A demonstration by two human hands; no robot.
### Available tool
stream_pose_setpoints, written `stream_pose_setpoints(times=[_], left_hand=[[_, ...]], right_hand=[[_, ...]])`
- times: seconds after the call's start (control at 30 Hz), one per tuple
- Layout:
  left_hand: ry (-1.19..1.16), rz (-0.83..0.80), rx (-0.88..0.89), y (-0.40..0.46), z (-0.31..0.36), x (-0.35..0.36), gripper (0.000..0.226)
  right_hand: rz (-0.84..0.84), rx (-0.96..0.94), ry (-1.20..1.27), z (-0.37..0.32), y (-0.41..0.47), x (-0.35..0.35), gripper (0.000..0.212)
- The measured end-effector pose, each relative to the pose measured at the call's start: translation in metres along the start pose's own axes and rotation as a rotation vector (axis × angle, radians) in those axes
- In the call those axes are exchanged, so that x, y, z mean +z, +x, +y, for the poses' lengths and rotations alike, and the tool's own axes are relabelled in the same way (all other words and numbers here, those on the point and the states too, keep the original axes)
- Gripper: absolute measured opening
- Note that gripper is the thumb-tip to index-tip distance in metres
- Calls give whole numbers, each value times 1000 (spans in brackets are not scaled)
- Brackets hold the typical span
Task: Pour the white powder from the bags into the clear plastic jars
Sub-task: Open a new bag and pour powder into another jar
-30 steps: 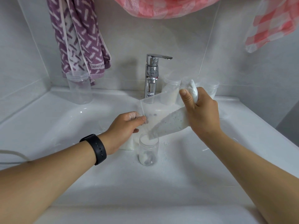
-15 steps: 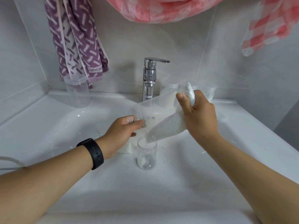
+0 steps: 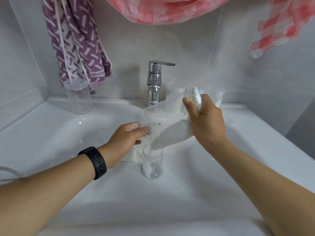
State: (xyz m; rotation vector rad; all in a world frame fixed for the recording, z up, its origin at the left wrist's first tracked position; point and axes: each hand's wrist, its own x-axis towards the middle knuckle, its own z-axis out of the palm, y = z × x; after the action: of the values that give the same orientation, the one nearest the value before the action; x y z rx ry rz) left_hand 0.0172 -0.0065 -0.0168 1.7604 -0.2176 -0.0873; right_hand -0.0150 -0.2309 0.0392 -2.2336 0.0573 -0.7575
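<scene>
I count two hands, my left hand [image 3: 127, 139] and right hand [image 3: 207, 122]. Two powder bags: one held [image 3: 167, 123], one lying flat [image 3: 132, 155]. Five clear jars: one under the bag [image 3: 152, 163], one empty at left [image 3: 78, 97], three behind the faucet [image 3: 175, 97] [image 3: 215, 97], the middle one mostly hidden. One faucet [image 3: 154, 84]. One purple towel [image 3: 76, 40]. Two pink checked cloths [image 3: 163, 9] [image 3: 283, 26].

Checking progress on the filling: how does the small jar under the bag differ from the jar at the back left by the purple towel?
The small jar is shorter, stands in the basin and holds white powder, with the bag tipped into its mouth. The back-left jar is taller, stands on the ledge and looks empty. Both are clear, upright and lidless.
</scene>
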Motion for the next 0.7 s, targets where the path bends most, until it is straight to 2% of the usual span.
stream_pose_setpoints(times=[0.7], left_hand=[[-13, -8, -4, 1, 1, 1, 21]], right_hand=[[11, -42, -18, -1, 0, -1, 50]])
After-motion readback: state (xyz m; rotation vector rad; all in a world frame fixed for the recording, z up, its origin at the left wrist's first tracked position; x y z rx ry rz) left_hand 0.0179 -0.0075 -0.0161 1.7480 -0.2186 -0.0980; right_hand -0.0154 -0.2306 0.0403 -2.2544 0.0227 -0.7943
